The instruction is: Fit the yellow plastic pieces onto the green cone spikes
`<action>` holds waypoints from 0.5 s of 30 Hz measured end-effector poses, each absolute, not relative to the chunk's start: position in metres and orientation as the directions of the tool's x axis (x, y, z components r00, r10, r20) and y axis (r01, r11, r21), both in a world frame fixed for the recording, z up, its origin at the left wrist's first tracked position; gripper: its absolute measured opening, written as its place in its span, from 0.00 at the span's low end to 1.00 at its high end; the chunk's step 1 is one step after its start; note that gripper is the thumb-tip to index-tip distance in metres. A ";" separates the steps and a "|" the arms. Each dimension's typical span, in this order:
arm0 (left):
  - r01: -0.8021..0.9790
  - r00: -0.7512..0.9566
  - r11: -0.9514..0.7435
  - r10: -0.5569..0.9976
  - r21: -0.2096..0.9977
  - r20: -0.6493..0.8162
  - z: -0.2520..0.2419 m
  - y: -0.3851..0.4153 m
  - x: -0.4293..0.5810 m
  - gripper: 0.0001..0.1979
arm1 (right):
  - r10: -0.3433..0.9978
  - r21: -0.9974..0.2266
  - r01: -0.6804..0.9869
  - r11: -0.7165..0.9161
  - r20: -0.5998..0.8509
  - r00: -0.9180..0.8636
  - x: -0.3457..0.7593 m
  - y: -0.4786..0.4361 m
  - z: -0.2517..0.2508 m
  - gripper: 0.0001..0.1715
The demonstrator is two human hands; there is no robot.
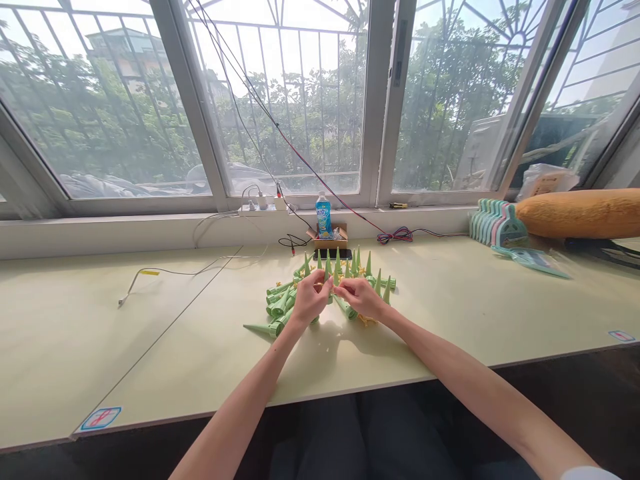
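Note:
My left hand point(310, 299) and my right hand point(361, 297) meet over a heap of green cone-shaped spikes point(281, 303) on the pale table point(150, 333). Both hands are pinched together around a small piece between them; it looks like a green cone with a yellow part, but it is too small to be sure. Several cones point(350, 263) stand upright just behind the hands. Others lie flat to the left. Small yellow pieces point(367, 321) lie under my right hand.
A plastic bottle point(324, 217) stands in a small cardboard box point(330, 239) by the window sill, with a black phone point(333, 254) in front. Cables point(395, 235) run along the sill. Pastel stacked items point(495, 223) and an orange cushion point(580, 212) sit at right.

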State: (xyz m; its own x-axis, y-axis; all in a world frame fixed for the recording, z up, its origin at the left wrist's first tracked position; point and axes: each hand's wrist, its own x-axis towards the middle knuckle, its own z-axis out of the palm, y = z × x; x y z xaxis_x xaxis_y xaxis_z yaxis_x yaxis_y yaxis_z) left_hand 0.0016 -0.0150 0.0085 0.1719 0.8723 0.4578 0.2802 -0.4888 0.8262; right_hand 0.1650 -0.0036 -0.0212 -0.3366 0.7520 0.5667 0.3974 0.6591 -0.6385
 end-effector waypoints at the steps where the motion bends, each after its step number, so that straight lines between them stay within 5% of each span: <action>1: 0.285 0.173 -0.491 0.871 0.823 0.460 0.008 -0.015 0.002 0.14 | 0.751 -0.639 0.395 0.660 0.568 -0.337 0.165 -0.003 -0.021 0.26; 15: 0.347 0.128 -0.502 0.862 0.792 0.490 0.005 -0.011 0.001 0.15 | 0.760 -0.646 0.403 0.649 0.574 -0.303 0.164 -0.007 -0.019 0.27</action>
State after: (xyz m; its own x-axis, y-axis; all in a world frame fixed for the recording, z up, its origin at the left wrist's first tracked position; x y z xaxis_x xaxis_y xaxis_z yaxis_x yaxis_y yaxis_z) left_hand 0.0010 -0.0111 0.0047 0.1283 0.8623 0.4898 0.3470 -0.5017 0.7924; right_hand 0.1637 -0.0071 -0.0189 -0.3034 0.7604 0.5743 0.4027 0.6485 -0.6459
